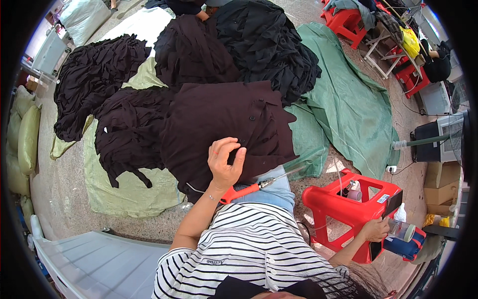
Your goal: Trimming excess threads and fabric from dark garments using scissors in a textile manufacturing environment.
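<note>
My left hand (pixel 226 162) rests over a dark brown buttoned garment (pixel 214 112) spread across my lap. Its fingers curl toward the thumb in a pinch beside the button front; whatever lies between the tips is too small to tell. Under that wrist lies a tool with a red-orange handle (pixel 240 193), a metal collar and a long thin shaft pointing right. Out to the right, my right hand (pixel 376 229) is closed at the edge of a red plastic stool (pixel 326 197), beside a clear plastic jar (pixel 400 229). What its fingers grip is hidden.
Heaps of dark garments (pixel 99 74) lie ahead on pale sacking (pixel 134 197) and green sheeting (pixel 343 99). Stuffed sacks (pixel 27 139) line the left. A grey-white panel (pixel 99 259) stands near left. Cardboard boxes (pixel 440 189) and cords are at right. Another person's hand (pixel 202 15) shows far ahead.
</note>
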Demonstrator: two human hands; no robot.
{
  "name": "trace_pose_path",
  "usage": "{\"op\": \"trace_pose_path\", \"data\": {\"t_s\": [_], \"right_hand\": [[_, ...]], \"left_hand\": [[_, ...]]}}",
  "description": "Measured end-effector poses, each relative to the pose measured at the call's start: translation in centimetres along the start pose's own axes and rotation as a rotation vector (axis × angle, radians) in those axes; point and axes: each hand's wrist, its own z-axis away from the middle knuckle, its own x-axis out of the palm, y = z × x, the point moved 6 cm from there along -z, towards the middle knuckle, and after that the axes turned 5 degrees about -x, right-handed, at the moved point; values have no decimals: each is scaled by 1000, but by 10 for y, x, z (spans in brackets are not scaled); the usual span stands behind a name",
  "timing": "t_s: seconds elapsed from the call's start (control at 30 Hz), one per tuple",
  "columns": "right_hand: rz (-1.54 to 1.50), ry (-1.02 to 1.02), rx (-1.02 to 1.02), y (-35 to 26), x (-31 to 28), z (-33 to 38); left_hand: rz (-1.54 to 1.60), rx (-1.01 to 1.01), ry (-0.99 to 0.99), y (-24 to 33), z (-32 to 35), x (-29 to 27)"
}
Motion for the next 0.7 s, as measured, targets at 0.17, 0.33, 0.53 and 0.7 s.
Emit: {"op": "trace_pose_path", "data": {"t_s": [0.17,0.33,0.53,0.7], "right_hand": [[-513,270,-400,-84,-66,-10],[-1518,-468,-1234,-246,-186,114],[-1324,-464,-1948,-317,-258,218],[-1333,-543,-1974,-332,-252,255]], "left_hand": [[232,-245,16,-11,-8,-19],[383,-491,-89,-20,-31,-24],[316,-518,-186,-21,-45,-49],[165,-441,-276,-19,-64,-71]]}}
